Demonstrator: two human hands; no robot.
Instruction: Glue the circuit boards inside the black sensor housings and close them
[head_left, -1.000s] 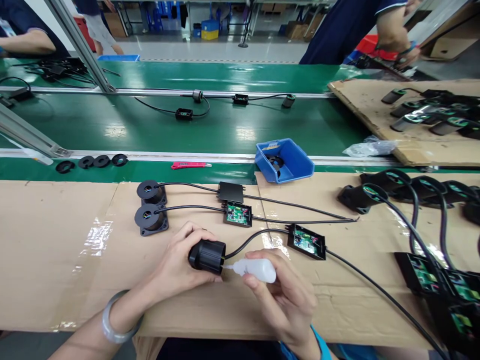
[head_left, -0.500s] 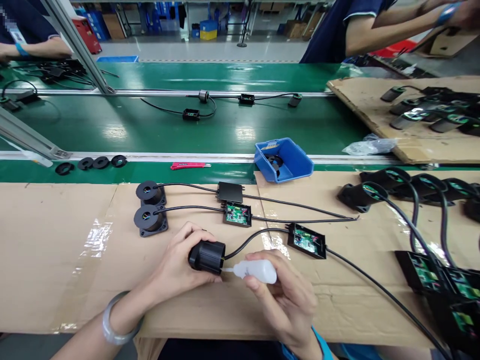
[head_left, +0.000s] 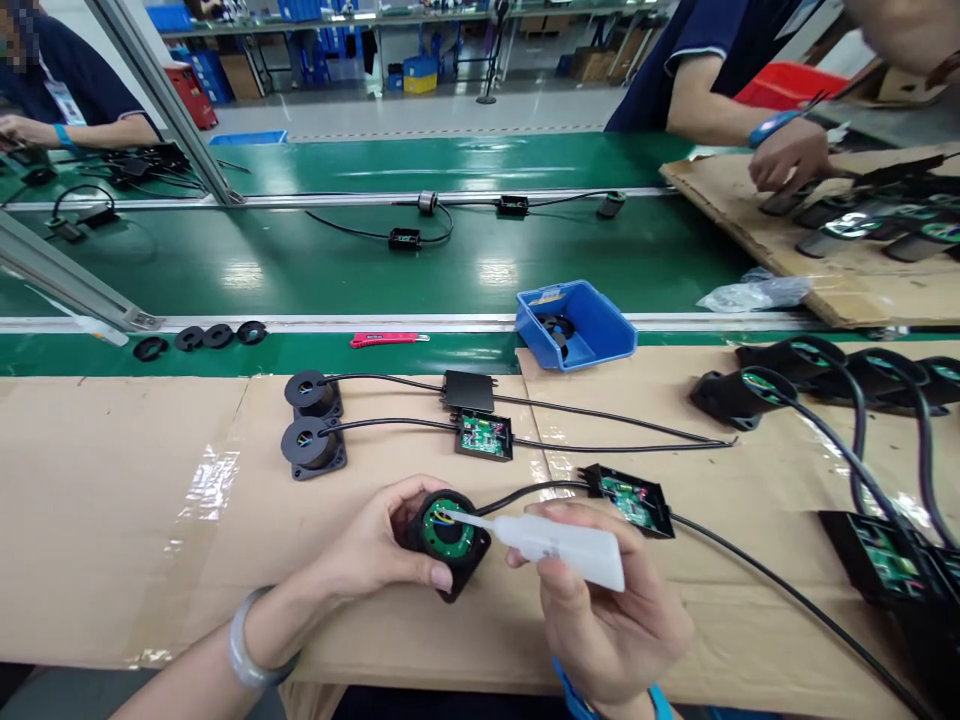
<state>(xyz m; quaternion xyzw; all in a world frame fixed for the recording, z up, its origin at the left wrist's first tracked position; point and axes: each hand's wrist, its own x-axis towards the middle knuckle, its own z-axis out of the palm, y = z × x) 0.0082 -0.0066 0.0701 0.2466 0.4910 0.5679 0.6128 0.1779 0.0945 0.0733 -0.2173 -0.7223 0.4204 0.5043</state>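
Observation:
My left hand (head_left: 390, 545) grips a black round housing (head_left: 463, 575) with a square flange, its open end tilted up toward me. Inside it a green ring-shaped circuit board (head_left: 448, 535) shows, with coloured wires at the centre. In my right hand (head_left: 611, 600) is a white squeeze bottle (head_left: 570, 545), whose thin nozzle reaches over the board near the wires. A black cable (head_left: 521, 492) runs from the housing to an open black box with a green circuit board (head_left: 630, 500). Behind, two housings with black covers (head_left: 311, 445) stand cabled to small boxes (head_left: 484, 435).
A blue bin (head_left: 592, 330) holds black rings. More black rings (head_left: 217, 337) and a red cutter (head_left: 390, 340) lie along the rail. Several cabled housings (head_left: 750, 390) stand at the right. A co-worker's hand (head_left: 791, 155) touches parts on a cardboard sheet (head_left: 847, 290); another person sits far left.
My left hand has turned the housing so its open end faces up. The bottle's nozzle has moved from its rim to over the board. The right co-worker's hand has come down onto the parts.

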